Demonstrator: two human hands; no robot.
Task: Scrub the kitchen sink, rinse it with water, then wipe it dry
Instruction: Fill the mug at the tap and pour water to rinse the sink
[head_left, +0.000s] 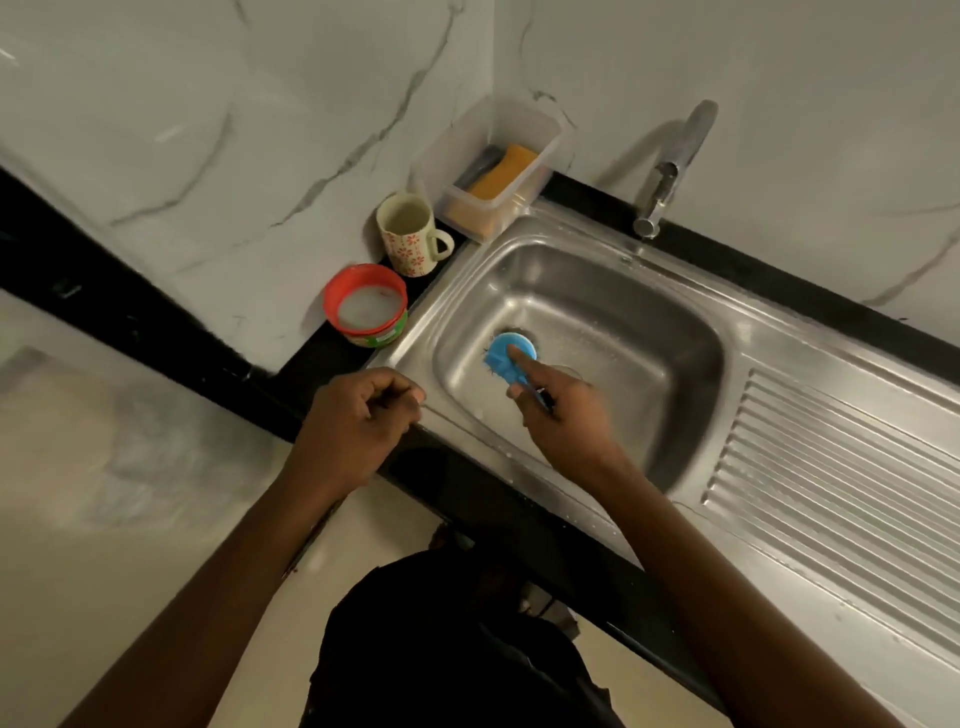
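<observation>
A stainless steel sink (613, 291) is set into a black counter. My right hand (563, 410) reaches into the basin and grips a blue scrub brush (501, 356), index finger stretched along its back, pressing it on the basin floor beside the drain. My left hand (358, 415) rests on the counter edge at the sink's front-left corner, fingers curled, holding nothing. A chrome tap (670, 171) stands at the back of the sink; no water runs from it.
A red-rimmed tub of whitish cleaning paste (365, 306) and a floral mug (410, 234) stand left of the sink. A clear plastic box (493, 166) with an orange sponge sits in the corner. A ribbed drainboard (841, 483) extends right. Marble wall behind.
</observation>
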